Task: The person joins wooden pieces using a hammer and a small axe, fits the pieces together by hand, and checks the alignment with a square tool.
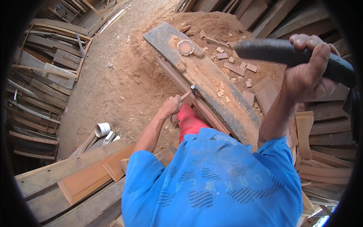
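Note:
My left hand (173, 105) is closed around a wooden-handled tool (185, 95). Its small bright metal end (193, 87) sits at the edge of a long reddish wooden beam (209, 112); whether that end is a blade or a head I cannot tell. My right hand (308, 64), raised at the right, grips a thick dark club-like object (270, 51) that points left over the bench and is slightly blurred. The beam lies along the near side of a worn grey plank bench (236, 101), beside my red-clothed leg (189, 121).
Wood offcuts (235, 68) and sawdust (211, 24) cover the ground beyond the bench. A round wooden piece (185, 47) rests on the bench. Stacked boards (49, 64) line the left, more timber (329, 132) the right. A white bucket (102, 129) stands near planks (75, 166) at lower left.

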Demonstrator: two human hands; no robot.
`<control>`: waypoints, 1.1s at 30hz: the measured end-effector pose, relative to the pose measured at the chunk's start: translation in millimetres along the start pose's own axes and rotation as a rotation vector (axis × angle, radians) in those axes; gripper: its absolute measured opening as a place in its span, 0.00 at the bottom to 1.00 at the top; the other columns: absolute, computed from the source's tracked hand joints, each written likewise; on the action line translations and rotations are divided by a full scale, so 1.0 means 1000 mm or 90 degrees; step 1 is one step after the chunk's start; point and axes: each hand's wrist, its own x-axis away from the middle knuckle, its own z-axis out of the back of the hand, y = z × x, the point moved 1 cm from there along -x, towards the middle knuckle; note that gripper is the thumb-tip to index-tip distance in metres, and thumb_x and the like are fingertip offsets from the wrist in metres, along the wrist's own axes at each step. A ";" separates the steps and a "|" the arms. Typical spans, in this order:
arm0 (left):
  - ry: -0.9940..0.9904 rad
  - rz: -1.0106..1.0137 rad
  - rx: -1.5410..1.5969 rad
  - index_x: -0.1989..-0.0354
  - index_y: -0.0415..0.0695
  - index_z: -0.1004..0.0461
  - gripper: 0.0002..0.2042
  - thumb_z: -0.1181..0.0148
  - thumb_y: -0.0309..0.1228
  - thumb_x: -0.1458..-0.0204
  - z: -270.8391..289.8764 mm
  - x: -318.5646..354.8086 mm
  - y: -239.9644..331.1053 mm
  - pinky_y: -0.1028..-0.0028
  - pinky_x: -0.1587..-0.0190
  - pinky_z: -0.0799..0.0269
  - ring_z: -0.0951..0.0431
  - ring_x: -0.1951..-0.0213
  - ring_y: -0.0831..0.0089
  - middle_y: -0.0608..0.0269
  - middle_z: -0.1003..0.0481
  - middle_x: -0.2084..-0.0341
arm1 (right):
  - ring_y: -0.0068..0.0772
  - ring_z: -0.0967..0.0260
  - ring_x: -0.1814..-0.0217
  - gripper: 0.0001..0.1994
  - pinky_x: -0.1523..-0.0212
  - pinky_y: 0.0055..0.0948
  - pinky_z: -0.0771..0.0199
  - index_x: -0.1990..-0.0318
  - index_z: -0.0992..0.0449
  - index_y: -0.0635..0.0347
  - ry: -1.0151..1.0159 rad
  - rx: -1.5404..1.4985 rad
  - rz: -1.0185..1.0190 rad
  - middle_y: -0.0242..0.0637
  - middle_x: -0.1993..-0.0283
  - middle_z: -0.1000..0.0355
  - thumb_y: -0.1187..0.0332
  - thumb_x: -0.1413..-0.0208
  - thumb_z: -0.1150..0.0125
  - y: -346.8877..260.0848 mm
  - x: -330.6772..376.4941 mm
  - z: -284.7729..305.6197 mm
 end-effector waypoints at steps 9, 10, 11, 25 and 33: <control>0.008 -0.070 -0.031 0.60 0.37 0.32 0.12 0.43 0.35 0.42 -0.015 0.000 -0.015 0.45 0.64 0.26 0.21 0.66 0.36 0.37 0.22 0.72 | 0.66 0.23 0.55 0.17 0.50 0.57 0.23 0.52 0.28 0.71 -0.898 0.519 -0.663 0.61 0.61 0.22 0.67 0.46 0.42 0.060 0.286 0.016; -0.005 -0.041 -0.044 0.60 0.36 0.32 0.12 0.44 0.35 0.42 -0.016 0.004 -0.014 0.45 0.64 0.25 0.21 0.66 0.36 0.37 0.22 0.72 | 0.66 0.24 0.54 0.18 0.50 0.56 0.23 0.53 0.28 0.71 -0.885 0.490 -0.670 0.61 0.60 0.23 0.66 0.46 0.42 0.065 0.282 0.016; 0.004 -0.030 -0.037 0.59 0.36 0.32 0.13 0.44 0.35 0.42 -0.015 -0.006 -0.012 0.45 0.64 0.25 0.21 0.65 0.36 0.36 0.22 0.71 | 0.67 0.24 0.53 0.18 0.49 0.55 0.23 0.53 0.28 0.71 -0.870 0.461 -0.678 0.62 0.59 0.23 0.66 0.47 0.41 0.071 0.275 0.017; -0.032 -0.045 0.092 0.58 0.39 0.29 0.14 0.41 0.39 0.40 0.009 -0.007 -0.014 0.48 0.61 0.27 0.21 0.62 0.38 0.38 0.22 0.68 | 0.18 0.31 0.70 0.16 0.69 0.24 0.27 0.50 0.26 0.64 -0.390 0.234 -0.743 0.29 0.67 0.29 0.69 0.43 0.32 -0.033 0.097 -0.014; -0.025 -0.002 0.051 0.60 0.41 0.30 0.12 0.42 0.38 0.41 0.026 -0.001 0.005 0.46 0.61 0.27 0.22 0.63 0.37 0.37 0.22 0.70 | 0.22 0.27 0.72 0.08 0.71 0.23 0.25 0.54 0.27 0.64 -0.125 0.052 -0.436 0.34 0.70 0.26 0.74 0.38 0.37 -0.029 0.083 0.014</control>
